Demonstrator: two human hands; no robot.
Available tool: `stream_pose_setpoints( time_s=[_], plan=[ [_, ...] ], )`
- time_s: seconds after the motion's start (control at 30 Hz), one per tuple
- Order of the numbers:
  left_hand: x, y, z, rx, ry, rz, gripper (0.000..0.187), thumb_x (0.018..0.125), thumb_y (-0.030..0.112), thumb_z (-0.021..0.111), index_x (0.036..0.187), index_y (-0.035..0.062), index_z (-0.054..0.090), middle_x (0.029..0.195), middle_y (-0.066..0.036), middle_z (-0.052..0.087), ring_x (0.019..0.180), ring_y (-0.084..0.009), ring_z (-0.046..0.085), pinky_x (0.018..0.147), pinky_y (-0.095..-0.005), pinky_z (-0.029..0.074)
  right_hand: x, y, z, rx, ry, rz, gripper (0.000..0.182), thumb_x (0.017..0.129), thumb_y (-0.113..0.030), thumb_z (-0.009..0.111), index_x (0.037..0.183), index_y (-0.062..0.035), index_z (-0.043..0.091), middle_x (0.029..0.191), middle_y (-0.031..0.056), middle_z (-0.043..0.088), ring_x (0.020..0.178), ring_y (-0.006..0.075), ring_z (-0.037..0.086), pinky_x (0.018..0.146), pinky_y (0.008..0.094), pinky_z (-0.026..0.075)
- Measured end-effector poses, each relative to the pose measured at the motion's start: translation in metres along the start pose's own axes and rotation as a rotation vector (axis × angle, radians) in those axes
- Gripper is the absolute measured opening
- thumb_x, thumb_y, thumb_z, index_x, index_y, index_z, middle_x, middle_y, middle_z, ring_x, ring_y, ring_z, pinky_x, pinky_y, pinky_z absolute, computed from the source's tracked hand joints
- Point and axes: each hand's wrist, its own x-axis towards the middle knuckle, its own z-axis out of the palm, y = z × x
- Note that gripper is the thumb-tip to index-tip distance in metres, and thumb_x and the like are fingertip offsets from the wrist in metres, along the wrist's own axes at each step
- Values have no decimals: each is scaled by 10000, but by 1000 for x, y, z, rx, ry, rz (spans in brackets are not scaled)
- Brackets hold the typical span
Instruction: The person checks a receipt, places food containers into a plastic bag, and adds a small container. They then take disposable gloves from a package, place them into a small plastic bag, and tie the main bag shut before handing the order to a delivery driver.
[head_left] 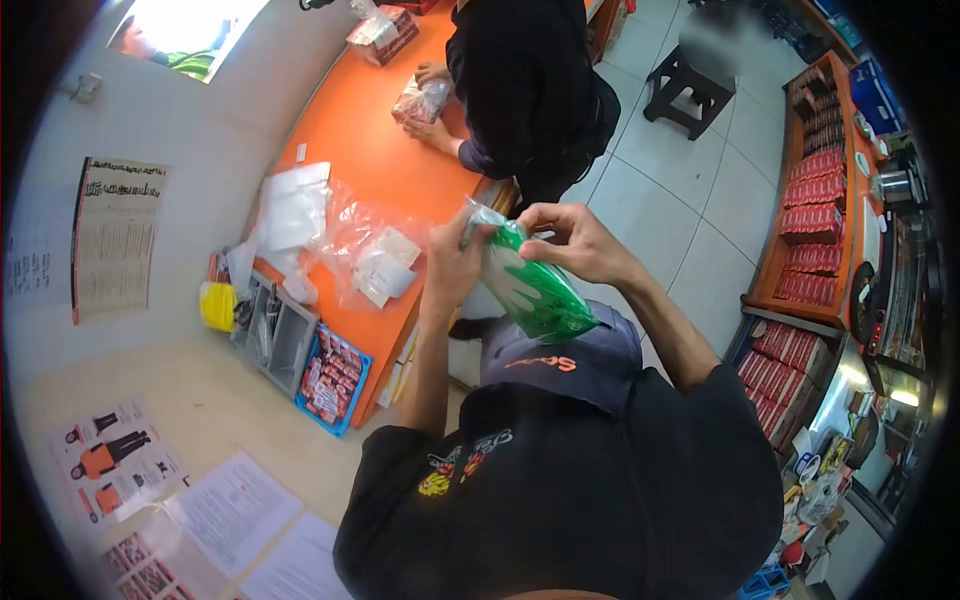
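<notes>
A green plastic packet (pixel 545 300) with a pale hand shape printed on it, like a pack of disposable gloves, hangs tilted in front of my waist. My left hand (pixel 456 262) grips its upper left corner, fingers closed on the clear plastic edge. With thumb and forefinger, my right hand (pixel 582 244) pinches the top edge a little further right. The fingertips of both hands are close together along that edge. To the left, clear plastic bags (pixel 348 240) and a white packet (pixel 384 268) lie on the orange counter (pixel 350 125).
Across the counter a person in dark clothes (pixel 525 90) handles a plastic-wrapped box (pixel 422 98). A grey bin (pixel 278 330) and blue tray (pixel 332 382) sit at the counter's near end. A dark stool (pixel 690 95) stands on the tiles; shelves of red boxes (pixel 812 220) line the right.
</notes>
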Motion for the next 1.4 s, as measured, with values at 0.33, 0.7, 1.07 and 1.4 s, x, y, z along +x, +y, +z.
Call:
stream_pose_setpoints(
  time_s=[0.33, 0.7, 1.07, 1.4],
  plan=[
    [5, 2, 28, 228, 246, 63, 360, 1032, 244, 424, 891, -31, 610, 637, -116, 556, 542, -145, 490, 521, -329, 395, -27, 20, -46, 33, -136, 116, 199, 893, -182, 688, 982, -4, 687, 842, 15, 665, 825, 92, 608, 778, 255, 494],
    [-92, -104, -148, 213, 1017, -427, 276, 998, 234, 469, 872, 6, 560, 771, -44, 522, 722, -186, 484, 655, -368, 408, -3, 89, 1, -439, -876, 239, 284, 813, -327, 750, 827, -44, 724, 800, 91, 687, 788, 221, 653, 724, 340, 507],
    [-174, -195, -491, -418, 1423, -254, 608, 968, 376, 506, 1394, -27, 343, 1312, -215, 498, 1101, -358, 581, 878, -516, 499, 40, 151, 76, -1112, -1208, 178, 137, 834, -152, 589, 908, -67, 668, 1036, 113, 583, 1017, 302, 579, 797, 411, 501],
    [-160, -233, -303, -60, 917, -402, 559, 983, 269, 540, 1445, 63, 302, 1369, -114, 456, 1168, -213, 534, 861, -375, 471, 47, 212, 137, -1487, -982, -286, 112, 789, -216, 599, 761, -119, 648, 990, 85, 607, 868, 231, 582, 700, 361, 440]
  ],
)
